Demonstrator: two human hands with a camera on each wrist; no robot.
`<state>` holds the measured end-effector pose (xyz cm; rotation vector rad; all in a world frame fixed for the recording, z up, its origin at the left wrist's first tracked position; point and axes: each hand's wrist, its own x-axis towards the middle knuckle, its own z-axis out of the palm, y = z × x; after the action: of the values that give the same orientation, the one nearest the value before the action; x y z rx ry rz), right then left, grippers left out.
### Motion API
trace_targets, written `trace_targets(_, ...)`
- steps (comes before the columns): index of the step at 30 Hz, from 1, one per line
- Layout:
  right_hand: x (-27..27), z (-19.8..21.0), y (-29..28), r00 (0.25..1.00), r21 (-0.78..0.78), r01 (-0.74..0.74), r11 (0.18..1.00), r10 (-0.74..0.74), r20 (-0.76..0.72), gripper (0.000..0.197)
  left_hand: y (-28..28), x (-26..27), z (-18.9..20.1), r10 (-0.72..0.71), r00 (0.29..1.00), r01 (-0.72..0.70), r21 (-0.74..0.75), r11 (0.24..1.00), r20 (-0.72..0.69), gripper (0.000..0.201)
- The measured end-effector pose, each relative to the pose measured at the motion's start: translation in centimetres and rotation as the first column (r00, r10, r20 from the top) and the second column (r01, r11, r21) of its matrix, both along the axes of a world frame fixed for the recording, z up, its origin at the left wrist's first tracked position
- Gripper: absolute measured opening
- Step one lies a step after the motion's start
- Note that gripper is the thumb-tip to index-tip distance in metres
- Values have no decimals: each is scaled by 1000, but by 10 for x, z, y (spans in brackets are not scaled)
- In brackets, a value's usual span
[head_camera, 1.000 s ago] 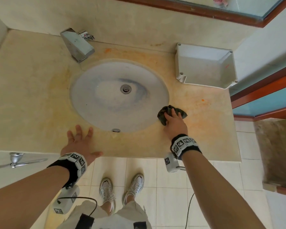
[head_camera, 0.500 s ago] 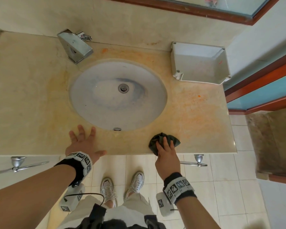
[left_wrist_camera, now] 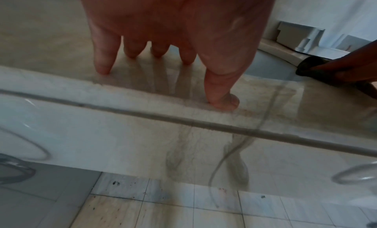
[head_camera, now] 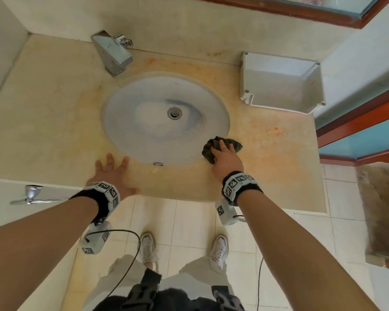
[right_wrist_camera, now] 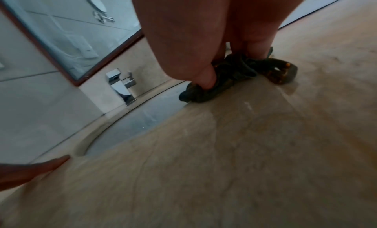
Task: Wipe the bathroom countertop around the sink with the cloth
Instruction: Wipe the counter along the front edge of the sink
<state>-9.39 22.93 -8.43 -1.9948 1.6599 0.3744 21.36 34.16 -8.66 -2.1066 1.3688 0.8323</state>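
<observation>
Where the cloth meets stone: the beige countertop (head_camera: pixel 43 122) fills most of my head view, stained orange to the right of the basin.
Sink (head_camera: pixel 144 122): an oval basin set into the top, drain at its centre; I see its whole outline only from the head camera, while the wrist cameras catch just an arc of its rim.
Tray (head_camera: pixel 279 86): a white plastic tray against the back wall, right of the sink, well apart from both hands.
Faucet (head_camera: pixel 112 52): a chrome block behind the sink's left side; the right wrist view shows it against the mirror's brown frame.
Left hand (head_camera: pixel 112 173): palm down on the front of the counter, just left of the sink's front edge. My left wrist view gives what the head view cannot: straight, spread fingers (left_wrist_camera: pixel 102 60) with tips touching the stone and the thumb pressed near the edge. It holds nothing.
Right hand (head_camera: pixel 226 159): on the counter just beside the sink's right front rim, wrist raised, fingers bent down into the cloth.
Cloth (head_camera: pixel 234 144): dark, bunched, lying on the counter at the sink's edge; my right wrist view shows the thumb and fingers dug into its folds, gripping it.
</observation>
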Motion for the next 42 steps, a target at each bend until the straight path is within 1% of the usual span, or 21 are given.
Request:
trace_targets(2,-6,-2,5,999,-14,-48,999,49,18,59,-2,-11,5,41,999,-41,16,999,20,113)
trace_targets(4,-20,-4,20,991,-34,-126,991,127,47,59,-2,-32,10,59,997,-58,-23,998,53,99)
trace_targets(5,-29,-5,30,983,-29,-171,985,172,61,60,0,-48,12,57,997,-54,-55,997,57,92)
trace_targets(7,-53,-4,53,966,-26,-242,970,243,82,60,6,-93,11,51,998,-47,-114,992,31,85)
trace_targets(10,-91,-1,80,948,-22,-301,953,302,96,61,12,-166,3,117,992,-124,-143,982,-56,86)
trace_targets(11,-103,0,85,946,-9,-310,951,309,94,62,12,-185,0,149,987,-157,-142,977,-62,89)
trace_targets(13,-127,0,90,943,11,-322,947,320,89,65,7,-210,-4,220,974,-225,-135,965,-51,97)
trace_targets(15,-145,-2,91,941,22,-330,944,327,83,66,1,-220,-5,264,964,-265,-116,957,-28,106)
trace_targets(18,-159,-4,90,935,29,-348,937,345,76,65,-4,-222,-6,278,960,-278,-129,952,-17,111)
trace_targets(20,-157,-5,88,927,31,-369,929,365,83,64,-4,-220,-5,274,962,-274,-130,953,-17,112)
trace_targets(24,-139,-2,74,915,31,-396,918,391,100,63,-6,-216,-6,257,966,-257,-117,959,-20,114)
trace_targets(27,-109,0,58,900,24,-428,903,424,97,60,-5,-214,-5,223,975,-223,-106,969,-11,112)
trace_targets(29,-85,1,43,892,36,-448,893,444,83,58,-2,-207,-4,167,986,-166,-111,980,-3,99)
trace_targets(32,-55,9,19,874,116,-484,867,485,25,55,6,-185,3,50,998,-53,-124,991,-24,72)
trace_targets(34,-39,16,11,855,169,-507,845,517,-23,54,13,-169,11,-27,998,20,-131,991,-50,62)
trace_targets(36,-25,19,13,840,187,-523,831,540,-51,56,18,-158,15,-65,996,55,-153,987,-61,58)
trace_targets(38,-15,19,28,829,180,-545,819,558,-32,57,23,-153,13,-79,995,65,-188,980,-64,58)
trace_targets(39,-15,18,39,838,160,-538,828,545,-3,57,25,-153,11,-83,995,69,-203,977,-60,58)
trace_targets(42,-30,10,79,893,68,-447,892,440,94,56,28,-157,1,-103,994,94,-231,968,-26,57)
